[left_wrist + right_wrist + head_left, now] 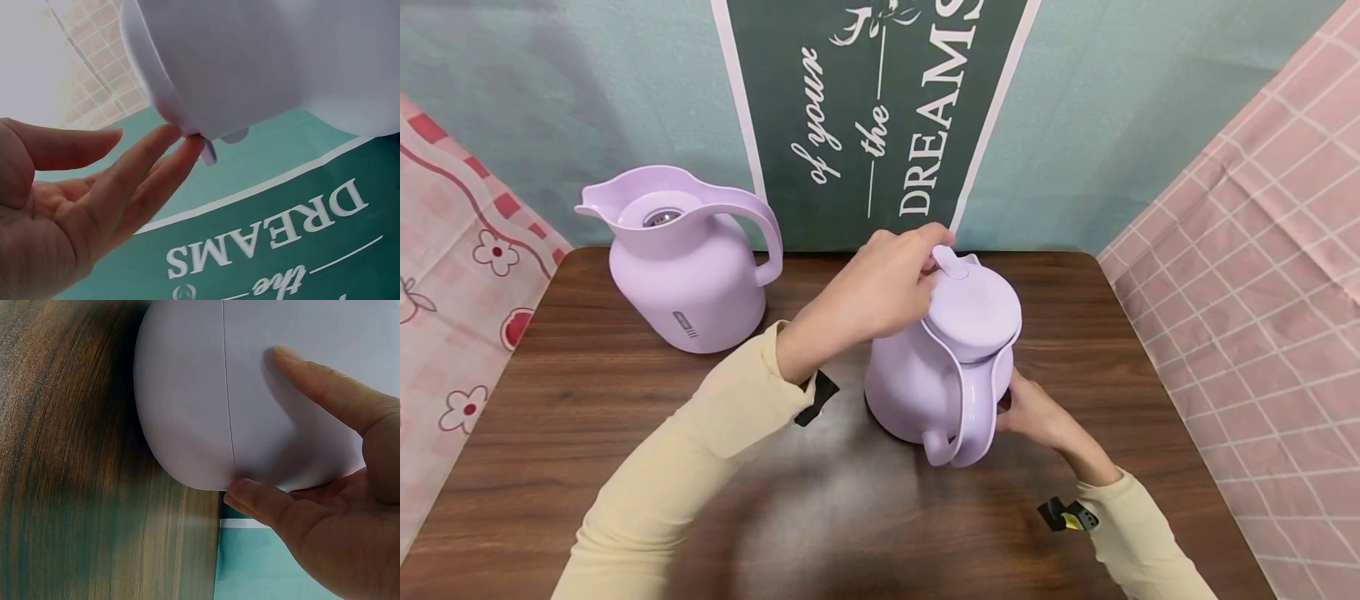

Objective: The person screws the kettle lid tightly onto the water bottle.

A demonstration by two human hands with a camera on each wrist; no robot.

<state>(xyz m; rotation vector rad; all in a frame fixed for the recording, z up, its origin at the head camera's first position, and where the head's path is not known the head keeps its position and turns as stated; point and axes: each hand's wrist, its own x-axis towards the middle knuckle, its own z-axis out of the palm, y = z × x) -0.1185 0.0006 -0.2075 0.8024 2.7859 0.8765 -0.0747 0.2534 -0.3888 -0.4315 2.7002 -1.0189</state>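
Observation:
In the head view a pale purple thermos jug (pixel 910 392) stands upright, its handle towards me. A round lid (pixel 977 308) with a small tab sits on its top. My left hand (pixel 887 279) reaches over the jug and touches the lid's edge near the tab. In the left wrist view, fingertips of the left hand (pixel 94 194) meet the rim while the thumb stays apart. Low on the jug's right side rests my right hand (pixel 1041 412). In the right wrist view the right hand (pixel 325 487) lies against the body with a fairly straight thumb and fingers.
A second purple thermos jug (pixel 700 275) stands lidless at the back left, spout leftward. Both are on a dark wooden table (pixel 1120 367). A green cloth (pixel 1097 108) with a printed banner hangs behind. Pink checked cloth (pixel 1262 275) lines the right side, patterned cloth (pixel 445 350) the left.

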